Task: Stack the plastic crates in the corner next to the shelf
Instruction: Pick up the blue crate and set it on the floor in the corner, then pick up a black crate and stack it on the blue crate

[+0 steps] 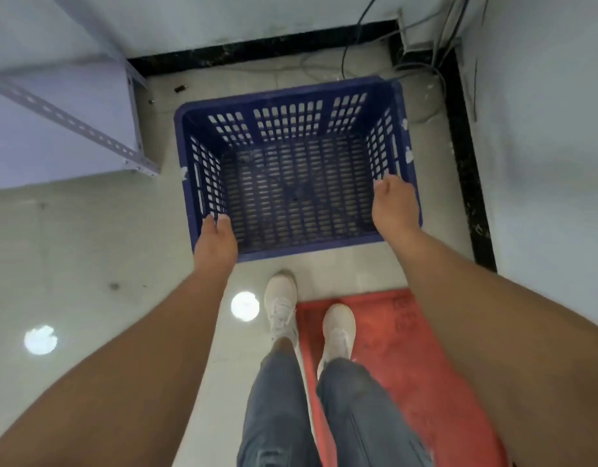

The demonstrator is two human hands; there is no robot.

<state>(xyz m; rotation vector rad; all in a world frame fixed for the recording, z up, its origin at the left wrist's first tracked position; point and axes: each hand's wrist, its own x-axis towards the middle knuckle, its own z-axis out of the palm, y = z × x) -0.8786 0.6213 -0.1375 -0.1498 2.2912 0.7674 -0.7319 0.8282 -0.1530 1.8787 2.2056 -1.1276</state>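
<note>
A blue slotted plastic crate [292, 129] is below me in the corner, open side up and empty. My left hand [216, 242] grips its near left rim with the fingers hooked over the edge. My right hand [395, 205] grips the right rim, fingers curled over the side wall. Whether the crate rests on the tiled floor or hangs just above it cannot be told. A red plastic crate or lid [402, 352] lies flat on the floor behind the blue one, under my right foot.
A grey metal shelf [65, 119] with a slotted upright stands at the left. White walls with a black skirting [466, 163] close the corner at the back and right. Loose cables [435, 59] hang and lie in the far right corner. My feet [280, 305] stand just behind the crate.
</note>
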